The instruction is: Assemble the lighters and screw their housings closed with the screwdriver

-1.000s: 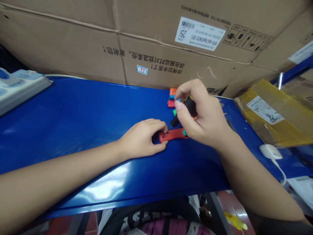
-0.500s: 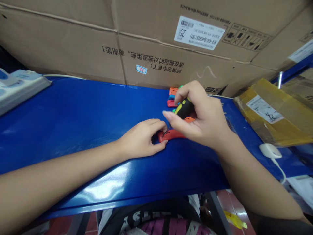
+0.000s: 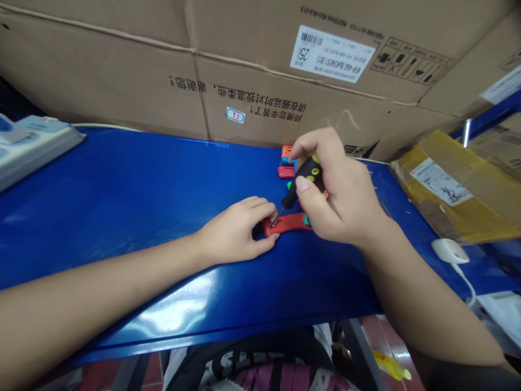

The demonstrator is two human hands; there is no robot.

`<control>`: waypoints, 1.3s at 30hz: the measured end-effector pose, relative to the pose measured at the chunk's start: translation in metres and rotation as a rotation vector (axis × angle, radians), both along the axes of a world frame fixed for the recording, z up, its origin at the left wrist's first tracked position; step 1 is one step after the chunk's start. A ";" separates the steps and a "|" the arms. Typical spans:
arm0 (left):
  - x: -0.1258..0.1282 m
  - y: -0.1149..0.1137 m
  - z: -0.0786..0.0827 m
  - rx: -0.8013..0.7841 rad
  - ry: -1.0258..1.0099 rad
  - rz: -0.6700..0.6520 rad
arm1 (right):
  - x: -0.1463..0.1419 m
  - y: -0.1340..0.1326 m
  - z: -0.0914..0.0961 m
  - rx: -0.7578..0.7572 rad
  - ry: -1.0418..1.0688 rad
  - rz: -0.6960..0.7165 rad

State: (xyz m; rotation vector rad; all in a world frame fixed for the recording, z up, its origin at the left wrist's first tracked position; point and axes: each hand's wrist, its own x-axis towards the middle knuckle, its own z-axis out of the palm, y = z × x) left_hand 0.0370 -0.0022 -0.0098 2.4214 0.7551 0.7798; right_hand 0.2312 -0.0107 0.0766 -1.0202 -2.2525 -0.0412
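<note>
On the blue table lies a long red plastic piece point(image 3: 291, 222) with a small green part at its right end. My left hand point(image 3: 244, 231) pinches its left end between thumb and fingers. A black and yellow screwdriver point(image 3: 299, 184) is held by my right hand point(image 3: 340, 190), its shaft slanting down to the left. The tip meets the red piece near its left end, close to my left fingertips. Behind my right hand, orange, blue and red plastic pieces point(image 3: 286, 172) lie in a row, partly hidden by it.
A large cardboard box point(image 3: 142, 70) stands along the back of the blue table point(image 3: 122, 195). At the left is a white power strip point(image 3: 40, 146). To the right lie a yellow-taped parcel point(image 3: 451, 190) and a white device with a cable point(image 3: 450, 251).
My right hand has shifted its grip on the screwdriver, whose handle now stands more upright and shows more. More of the red piece is uncovered. My left hand has stayed in place.
</note>
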 end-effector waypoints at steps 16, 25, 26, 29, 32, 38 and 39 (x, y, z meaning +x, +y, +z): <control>-0.001 0.001 0.000 -0.004 -0.011 -0.011 | -0.001 -0.001 -0.001 0.083 0.024 -0.070; -0.001 0.001 -0.001 -0.001 -0.020 -0.007 | -0.001 -0.002 0.001 0.086 -0.001 -0.080; -0.001 0.001 -0.001 -0.007 -0.017 -0.007 | -0.001 -0.002 0.001 0.079 0.009 -0.078; 0.000 0.001 0.000 -0.017 -0.017 -0.008 | 0.000 -0.003 0.002 0.033 0.015 -0.013; 0.000 0.001 0.000 -0.009 -0.024 -0.010 | 0.000 -0.003 0.002 0.060 -0.001 -0.035; 0.000 0.001 -0.001 -0.027 -0.014 -0.006 | 0.001 -0.003 0.003 0.034 0.007 0.019; 0.000 0.001 -0.001 -0.023 -0.019 -0.006 | 0.001 -0.003 0.003 0.028 0.001 0.031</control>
